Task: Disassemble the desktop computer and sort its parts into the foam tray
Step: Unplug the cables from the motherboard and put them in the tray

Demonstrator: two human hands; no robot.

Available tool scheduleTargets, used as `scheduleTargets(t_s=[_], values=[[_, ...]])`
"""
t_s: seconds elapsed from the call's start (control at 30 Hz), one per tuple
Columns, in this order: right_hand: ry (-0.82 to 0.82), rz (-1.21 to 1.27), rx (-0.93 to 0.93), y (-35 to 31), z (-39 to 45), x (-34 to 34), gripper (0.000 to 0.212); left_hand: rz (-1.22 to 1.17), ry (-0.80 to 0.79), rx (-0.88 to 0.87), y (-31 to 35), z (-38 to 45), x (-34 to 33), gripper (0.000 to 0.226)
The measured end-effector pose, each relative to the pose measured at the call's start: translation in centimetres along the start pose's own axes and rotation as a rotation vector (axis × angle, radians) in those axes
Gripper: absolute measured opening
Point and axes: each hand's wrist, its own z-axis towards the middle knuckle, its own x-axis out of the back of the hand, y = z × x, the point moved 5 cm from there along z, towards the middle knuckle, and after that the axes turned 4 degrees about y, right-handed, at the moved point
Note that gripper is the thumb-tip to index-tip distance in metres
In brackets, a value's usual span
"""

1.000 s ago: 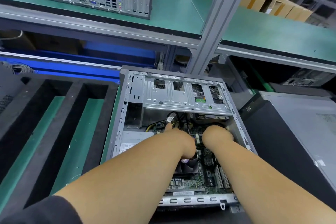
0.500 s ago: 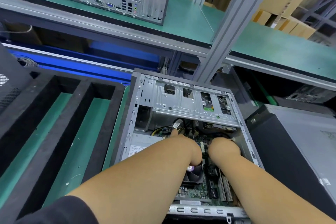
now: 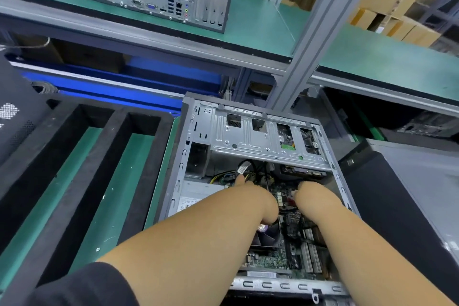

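Both hands, left hand [image 3: 250, 189] and right hand [image 3: 314, 192], are buried in the open computer case [image 3: 263, 146] beside the foam tray [image 3: 82, 156]; fingers mostly hidden, so the grip's anyone's guess, maybe cables.

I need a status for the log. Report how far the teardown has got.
Done: the open computer case lies with its side cover off. In hand: left hand and right hand reach among the cables over the motherboard; their grip is hidden. Left: the foam tray slots in view hold no parts.
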Motion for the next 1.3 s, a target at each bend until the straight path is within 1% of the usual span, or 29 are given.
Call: scheduleTargets(t_s=[0.1, 0.13, 0.2, 0.4, 0.47, 0.53, 0.6, 0.63, 0.7, 0.73, 0.8, 0.87, 0.9, 0.93, 1.0, 1.07, 1.1, 1.13, 1.2, 1.23, 1.3], values=[[-0.052, 0.100, 0.073, -1.1, -1.1, 1.3, 0.023, 0.007, -0.006, -0.035, 0.1, -0.2, 0.1, 0.063], [-0.069, 0.163, 0.095, -1.2, -1.7, 1.8, 0.019, 0.022, -0.014, -0.043, 0.3, -0.3, 0.2, 0.063], [-0.054, 0.337, 0.127, -0.6, -3.1, 3.3, 0.015, 0.027, -0.009, -0.043, 0.5, -0.3, 0.3, 0.062], [0.143, 0.781, 0.337, 2.6, -7.7, 8.3, 0.014, -0.009, 0.059, -0.042, 0.6, -1.4, 1.2, 0.062], [0.234, 0.937, 0.374, 3.0, -8.5, 9.2, 0.016, -0.104, 0.110, -0.055, 0.8, -2.7, 1.8, 0.061], [0.344, 1.040, 0.389, 3.2, -9.0, 9.8, 0.018, -0.273, 0.197, -0.086, 0.9, -4.2, 2.9, 0.056], [0.423, 1.106, 0.403, 2.9, -9.3, 10.4, 0.021, -0.535, 0.281, -0.105, 0.9, -5.8, 4.2, 0.043], [0.451, 1.149, 0.407, 2.6, -9.5, 10.7, 0.022, -0.742, 0.294, -0.097, 0.6, -6.5, 4.7, 0.038], [0.484, 1.247, 0.411, 1.8, -9.7, 11.2, 0.024, -1.239, 0.207, -0.073, 0.1, -8.3, 5.2, 0.037], [0.479, 1.292, 0.414, 1.2, -9.7, 11.3, 0.025, -1.437, 0.190, -0.093, -0.5, -9.3, 5.4, 0.039], [0.442, 1.358, 0.424, -0.7, -9.7, 11.3, 0.026, -1.697, 0.248, -0.161, -2.7, -11.3, 5.6, 0.041], [0.375, 1.417, 0.432, -3.4, -9.6, 11.0, 0.025, -1.839, 0.281, -0.220, -5.7, -13.6, 5.5, 0.048], [0.337, 1.444, 0.430, -5.0, -9.8, 10.8, 0.025, -1.894, 0.270, -0.264, -7.1, -14.8, 5.5, 0.053], [0.303, 1.455, 0.433, -6.6, -10.0, 10.6, 0.025, -1.941, 0.241, -0.318, -8.4, -16.0, 5.3, 0.057], [0.266, 1.398, 0.490, -10.1, -11.1, 10.3, 0.023, -2.011, 0.165, -0.398, -10.9, -18.3, 4.6, 0.064], [0.221, 1.310, 0.633, -14.0, -13.1, 10.3, 0.020, -2.016, 0.186, -0.397, -13.3, -20.1, 3.4, 0.087], [0.185, 1.264, 0.721, -16.0, -14.2, 10.2, 0.018, -1.974, 0.232, -0.381, -14.4, -20.9, 2.7, 0.090], [0.169, 1.176, 0.805, -17.8, -15.4, 10.1, 0.016, -1.902, 0.297, -0.351, -15.2, -21.6, 2.0, 0.081], [0.179, 0.975, 0.927, -20.9, -17.1, 9.8, 0.010, -1.745, 0.460, -0.235, -17.0, -23.1, 0.8, 0.047], [0.145, 0.957, 0.948, -22.1, -17.7, 9.5, 0.009, -1.712, 0.539, -0.155, -18.1, -23.6, 0.2, 0.036], [0.041, 1.010, 0.910, -23.3, -17.8, 8.7, 0.019, -1.744, 0.694, -0.002, -21.0, -23.9, -1.2, 0.033]])
